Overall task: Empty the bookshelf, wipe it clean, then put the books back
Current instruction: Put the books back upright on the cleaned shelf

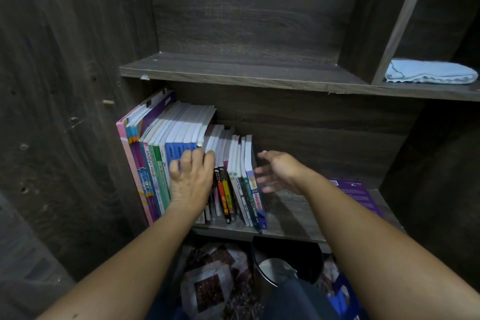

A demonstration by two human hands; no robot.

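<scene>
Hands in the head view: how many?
2. The left hand grips the tops of the standing books mid-row; the right hand, fingers spread and blurred, is by the row's right end, contact unclear. None seems hidden.

Head view, downward, close before the bookshelf [233, 78]

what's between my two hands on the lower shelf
Several slim upright books stand between left hand, gripping the blue books, and open right hand; head view.
</scene>
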